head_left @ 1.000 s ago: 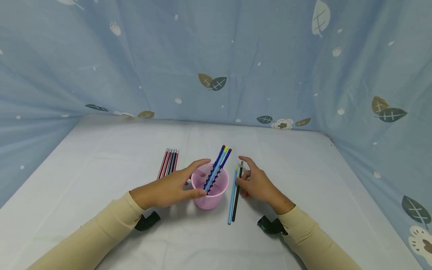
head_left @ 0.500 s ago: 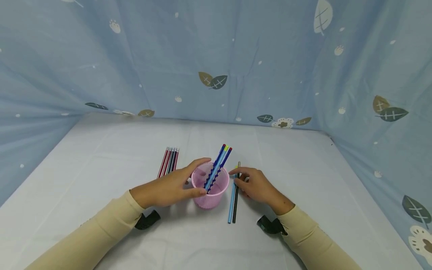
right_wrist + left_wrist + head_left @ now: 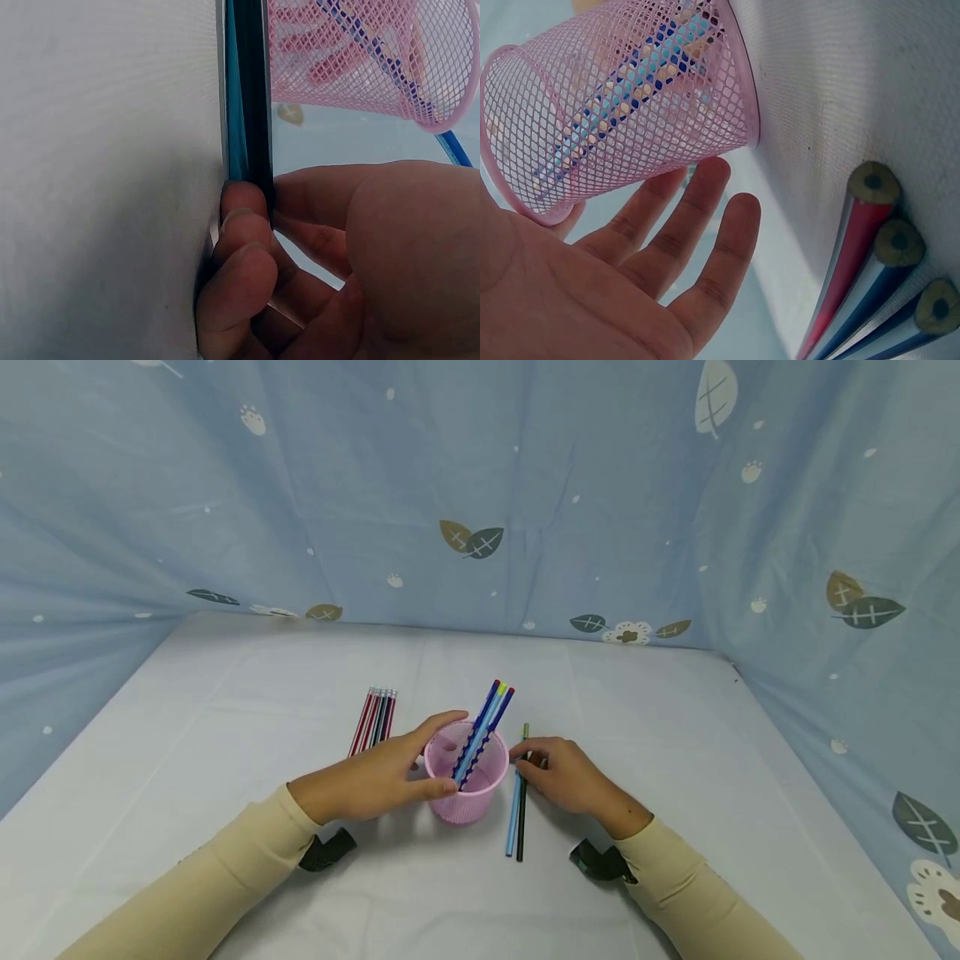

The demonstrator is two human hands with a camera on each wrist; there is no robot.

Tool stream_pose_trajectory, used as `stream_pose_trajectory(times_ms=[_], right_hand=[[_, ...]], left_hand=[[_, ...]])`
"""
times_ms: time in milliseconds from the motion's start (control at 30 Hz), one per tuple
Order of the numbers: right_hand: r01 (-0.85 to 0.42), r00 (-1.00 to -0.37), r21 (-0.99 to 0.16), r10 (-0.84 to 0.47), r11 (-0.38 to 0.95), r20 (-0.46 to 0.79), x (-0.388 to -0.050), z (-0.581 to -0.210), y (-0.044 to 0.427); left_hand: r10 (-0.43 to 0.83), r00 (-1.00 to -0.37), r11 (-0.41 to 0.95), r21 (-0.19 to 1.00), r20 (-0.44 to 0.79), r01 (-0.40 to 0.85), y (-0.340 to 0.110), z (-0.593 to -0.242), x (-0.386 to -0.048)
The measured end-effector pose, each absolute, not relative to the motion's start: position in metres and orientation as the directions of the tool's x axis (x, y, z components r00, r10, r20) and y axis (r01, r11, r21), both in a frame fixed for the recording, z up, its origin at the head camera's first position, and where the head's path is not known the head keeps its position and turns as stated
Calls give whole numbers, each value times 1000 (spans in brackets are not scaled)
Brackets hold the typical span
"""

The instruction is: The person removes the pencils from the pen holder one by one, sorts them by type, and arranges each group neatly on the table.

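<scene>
A pink mesh pen cup (image 3: pixel 462 812) stands on the white cloth, with several blue pencils (image 3: pixel 487 720) leaning in it. My left hand (image 3: pixel 378 777) holds the cup from its left side, thumb at the near rim. In the left wrist view the fingers (image 3: pixel 697 202) curve along the mesh. Right of the cup, my right hand (image 3: pixel 566 774) pinches a black pencil (image 3: pixel 521 827) between thumb and fingers. Beside that pencil lies a light blue one (image 3: pixel 512 827), its upper part hidden by the hand. The right wrist view has the black pencil (image 3: pixel 257 90) partly over the blue.
Several striped pencils (image 3: pixel 373 718) in red, white and dark blue lie left of the cup, partly behind my left hand. Their unsharpened ends (image 3: pixel 874 182) face the left wrist camera. A blue leaf-print curtain (image 3: pixel 480 468) rises behind the white-covered table (image 3: pixel 637 710).
My right hand has moved left and its fingers have closed on the black pencil, which has shifted left against the light blue one. The left hand and cup have stayed put.
</scene>
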State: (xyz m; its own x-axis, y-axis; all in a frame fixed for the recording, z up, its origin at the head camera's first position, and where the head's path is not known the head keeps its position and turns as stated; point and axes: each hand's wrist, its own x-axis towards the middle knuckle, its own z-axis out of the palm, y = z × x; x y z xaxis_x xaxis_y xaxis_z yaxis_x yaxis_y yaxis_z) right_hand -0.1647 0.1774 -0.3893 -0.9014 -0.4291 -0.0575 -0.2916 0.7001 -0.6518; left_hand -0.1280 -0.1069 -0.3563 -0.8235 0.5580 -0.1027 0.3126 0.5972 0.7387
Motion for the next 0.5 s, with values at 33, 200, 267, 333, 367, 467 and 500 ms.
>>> stream_pose_trajectory(times_ms=[33, 200, 267, 333, 367, 467, 500], right_hand=[[-295, -901, -651, -430, 700, -54, -165, -389, 177], [-313, -897, -646, -440, 696, -39, -165, -389, 177], [-324, -893, -644, -449, 693, -33, -165, -389, 178], [-332, -889, -642, -456, 692, -32, -165, -389, 178], [-337, -887, -641, -461, 689, -30, -165, -389, 178], [-343, -882, -642, -470, 685, -31, -165, -390, 178], [-342, -882, -643, -471, 685, -32, -165, -389, 178]], left_hand=[[557, -824, 599, 737, -102, 313, -107, -356, -128], [558, -824, 597, 738, -101, 315, -106, -357, -128], [559, -823, 594, 739, -97, 316, -106, -357, -128], [559, -823, 593, 741, -97, 315, -106, -357, -128], [560, -823, 591, 742, -96, 316, -106, -357, -128], [562, -822, 587, 746, -95, 315, -106, -357, -128], [561, -822, 586, 747, -94, 314, -106, -357, -128]])
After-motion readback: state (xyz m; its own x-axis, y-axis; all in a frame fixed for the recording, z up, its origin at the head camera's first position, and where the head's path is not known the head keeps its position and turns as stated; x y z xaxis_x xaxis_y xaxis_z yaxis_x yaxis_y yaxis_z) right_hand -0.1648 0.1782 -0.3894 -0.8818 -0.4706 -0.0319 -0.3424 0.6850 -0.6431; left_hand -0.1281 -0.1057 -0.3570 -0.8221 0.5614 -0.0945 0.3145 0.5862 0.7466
